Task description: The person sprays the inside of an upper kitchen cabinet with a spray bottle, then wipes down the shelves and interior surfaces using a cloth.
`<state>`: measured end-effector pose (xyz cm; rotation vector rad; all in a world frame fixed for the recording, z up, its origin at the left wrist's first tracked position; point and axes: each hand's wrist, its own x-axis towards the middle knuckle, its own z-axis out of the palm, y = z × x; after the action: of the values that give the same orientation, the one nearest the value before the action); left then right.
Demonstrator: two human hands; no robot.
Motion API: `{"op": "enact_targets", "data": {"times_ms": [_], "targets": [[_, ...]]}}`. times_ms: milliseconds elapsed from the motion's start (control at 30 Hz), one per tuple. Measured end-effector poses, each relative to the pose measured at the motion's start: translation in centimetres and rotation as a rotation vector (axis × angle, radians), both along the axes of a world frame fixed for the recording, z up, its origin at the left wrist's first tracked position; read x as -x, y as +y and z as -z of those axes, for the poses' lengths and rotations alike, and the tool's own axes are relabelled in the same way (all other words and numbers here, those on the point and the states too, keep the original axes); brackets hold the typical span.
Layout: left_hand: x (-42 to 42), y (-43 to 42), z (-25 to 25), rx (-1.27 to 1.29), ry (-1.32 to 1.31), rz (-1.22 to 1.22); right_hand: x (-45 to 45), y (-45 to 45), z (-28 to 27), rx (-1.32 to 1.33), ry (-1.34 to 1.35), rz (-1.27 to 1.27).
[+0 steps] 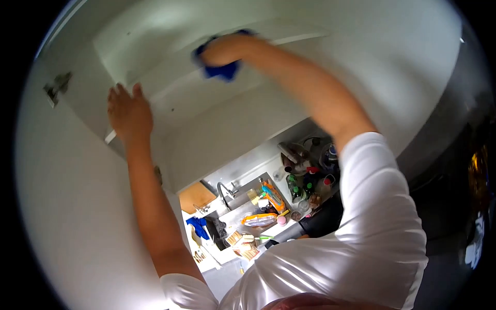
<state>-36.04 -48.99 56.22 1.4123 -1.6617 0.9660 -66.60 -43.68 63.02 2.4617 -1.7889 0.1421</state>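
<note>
Inside a white wall cabinet (206, 116), my right hand (225, 50) presses a blue cloth (221, 71) against a shelf (178, 82). The cloth bunches out around my fingers, and both are smeared by motion. My left hand (130, 114) is at the left front of the cabinet by the shelf's edge, fingers stretched out and a little apart, with nothing in it. Whether its palm bears on the shelf is hidden.
Cabinet doors stand open either side; a metal hinge (58, 88) shows at left. Below are a faucet (223, 194), a sink, orange-and-white packages (260, 220), several bottles (295, 192), a wooden board (196, 198) and another blue cloth (198, 227) on the counter.
</note>
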Motion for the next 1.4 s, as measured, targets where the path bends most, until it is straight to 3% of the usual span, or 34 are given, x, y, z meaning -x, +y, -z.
{"op": "enact_targets", "data": {"times_ms": [67,167,200,367,400,567,633,733,800,1000,1200,1400], "targets": [[-0.3,0.3,0.2,-0.005,0.047,0.006,-6.7,2.9,-1.0,-0.035,-0.004,-0.081],[0.0,0.8,0.0,-0.023,0.119,0.047,-8.3,2.1,0.1,0.105,0.069,-0.087],[0.0,1.1,0.0,-0.021,0.115,0.063,-7.1,1.8,0.7,0.104,-0.030,-0.098],[0.4,1.6,-0.1,-0.027,0.121,0.010,7.5,4.1,2.4,0.352,0.257,-0.032],[0.3,1.3,0.0,-0.023,0.133,0.009,10.8,4.3,2.8,0.337,0.239,0.096],[0.2,1.3,0.4,0.016,0.100,0.010,22.7,5.6,1.7,0.253,0.403,0.255],[0.5,2.1,0.1,-0.008,0.125,0.032,24.7,3.8,1.1,0.124,0.008,0.529],[0.7,2.8,-0.2,-0.038,0.157,0.081,23.9,1.5,-0.8,-0.066,-0.082,0.545],[0.8,2.8,-0.1,-0.049,0.178,0.102,24.3,-1.3,-1.5,-0.075,-0.017,0.544],[0.2,1.8,0.0,-0.019,0.157,0.113,23.5,-6.9,-2.8,-0.143,-0.226,0.653],[0.7,3.0,-0.4,-0.072,0.145,0.068,24.8,-17.5,-3.0,-0.215,-0.104,0.630],[0.4,2.3,0.1,-0.030,0.105,0.126,15.4,-21.2,-3.1,-0.084,0.061,0.281]]}}
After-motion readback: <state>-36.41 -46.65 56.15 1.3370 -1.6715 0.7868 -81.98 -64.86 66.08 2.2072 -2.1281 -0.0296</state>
